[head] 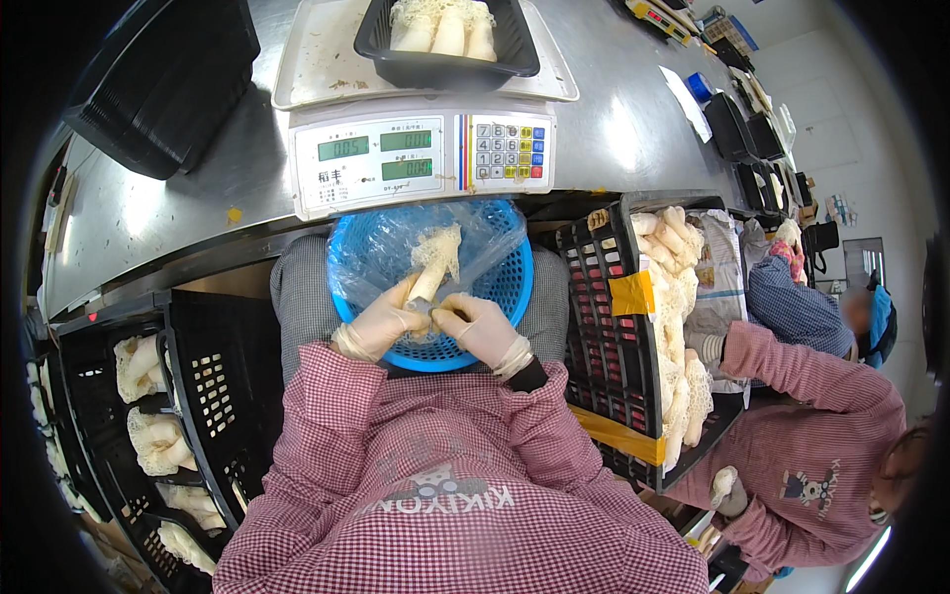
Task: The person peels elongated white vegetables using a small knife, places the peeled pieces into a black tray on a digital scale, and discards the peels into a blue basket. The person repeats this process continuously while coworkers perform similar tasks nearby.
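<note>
My left hand, in a pale thin glove, grips the stem of a bamboo mushroom. The lacy net skirt of the mushroom points away from me. My right hand, gloved too, has its fingers curled at the stem's lower end, by a small greyish bit. Whether its fingertips hold that bit is hidden. Both hands are over a blue perforated plastic basket on my lap. A clear plastic bag lines part of the basket.
A digital scale on the steel table bears a black tray of bamboo mushrooms. Stacked black trays stand left. Black crates flank me, the right crate heaped with mushrooms, the left crate holding trayed ones. Co-workers sit at right.
</note>
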Action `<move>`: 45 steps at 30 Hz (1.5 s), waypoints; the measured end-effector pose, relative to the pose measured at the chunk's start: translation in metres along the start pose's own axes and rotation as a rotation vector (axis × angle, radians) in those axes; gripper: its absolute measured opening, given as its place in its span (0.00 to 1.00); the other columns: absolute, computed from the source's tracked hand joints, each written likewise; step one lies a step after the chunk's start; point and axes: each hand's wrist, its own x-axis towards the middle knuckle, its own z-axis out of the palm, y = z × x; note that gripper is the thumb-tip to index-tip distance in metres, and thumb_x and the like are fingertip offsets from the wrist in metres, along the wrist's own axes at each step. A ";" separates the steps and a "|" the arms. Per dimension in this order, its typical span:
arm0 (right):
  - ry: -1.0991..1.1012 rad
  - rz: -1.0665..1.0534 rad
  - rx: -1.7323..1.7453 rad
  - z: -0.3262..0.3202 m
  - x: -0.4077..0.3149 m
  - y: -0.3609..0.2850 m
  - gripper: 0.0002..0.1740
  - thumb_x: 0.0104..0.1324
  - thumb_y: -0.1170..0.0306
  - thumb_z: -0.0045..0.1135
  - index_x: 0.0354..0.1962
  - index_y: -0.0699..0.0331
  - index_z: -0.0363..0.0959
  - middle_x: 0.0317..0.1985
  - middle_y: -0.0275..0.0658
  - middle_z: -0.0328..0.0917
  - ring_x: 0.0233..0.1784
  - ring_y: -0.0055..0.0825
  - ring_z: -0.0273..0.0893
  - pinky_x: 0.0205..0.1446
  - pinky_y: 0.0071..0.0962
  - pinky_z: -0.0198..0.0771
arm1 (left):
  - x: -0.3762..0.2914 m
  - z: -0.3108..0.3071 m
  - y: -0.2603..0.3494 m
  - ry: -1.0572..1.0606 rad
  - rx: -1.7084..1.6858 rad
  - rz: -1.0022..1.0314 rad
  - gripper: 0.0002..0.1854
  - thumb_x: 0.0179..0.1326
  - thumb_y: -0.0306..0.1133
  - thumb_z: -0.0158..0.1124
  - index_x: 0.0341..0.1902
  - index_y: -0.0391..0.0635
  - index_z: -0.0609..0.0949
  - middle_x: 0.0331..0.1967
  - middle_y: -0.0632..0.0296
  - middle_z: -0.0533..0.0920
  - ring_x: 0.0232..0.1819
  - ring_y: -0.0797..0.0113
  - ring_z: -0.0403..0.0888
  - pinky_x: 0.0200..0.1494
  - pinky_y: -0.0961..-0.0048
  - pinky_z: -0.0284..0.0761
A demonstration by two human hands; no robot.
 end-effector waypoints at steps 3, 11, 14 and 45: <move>0.032 0.181 0.145 -0.001 0.001 -0.004 0.13 0.65 0.65 0.58 0.36 0.69 0.78 0.29 0.41 0.80 0.29 0.27 0.77 0.36 0.25 0.71 | -0.001 0.004 0.004 0.009 -0.033 0.017 0.36 0.53 0.23 0.55 0.68 0.39 0.61 0.41 0.62 0.73 0.35 0.75 0.69 0.38 0.78 0.69; 0.140 0.103 0.134 0.003 0.006 0.009 0.12 0.68 0.66 0.55 0.36 0.69 0.76 0.25 0.31 0.76 0.20 0.13 0.65 0.23 0.15 0.62 | 0.004 -0.009 -0.003 -0.087 -0.089 0.014 0.31 0.54 0.29 0.52 0.65 0.37 0.64 0.38 0.61 0.74 0.30 0.77 0.65 0.34 0.80 0.65; 0.132 0.142 0.182 0.003 0.004 0.006 0.12 0.68 0.66 0.55 0.36 0.68 0.76 0.25 0.31 0.75 0.20 0.13 0.65 0.23 0.15 0.61 | 0.004 -0.006 0.000 -0.078 -0.098 0.018 0.31 0.54 0.29 0.52 0.65 0.37 0.65 0.38 0.61 0.74 0.30 0.77 0.65 0.34 0.80 0.64; -0.148 0.044 0.210 0.006 0.002 -0.026 0.14 0.58 0.68 0.67 0.36 0.71 0.76 0.27 0.31 0.78 0.29 0.13 0.70 0.35 0.18 0.68 | 0.011 -0.001 -0.031 0.275 0.487 0.354 0.40 0.56 0.22 0.63 0.72 0.39 0.58 0.60 0.52 0.72 0.60 0.62 0.72 0.61 0.71 0.69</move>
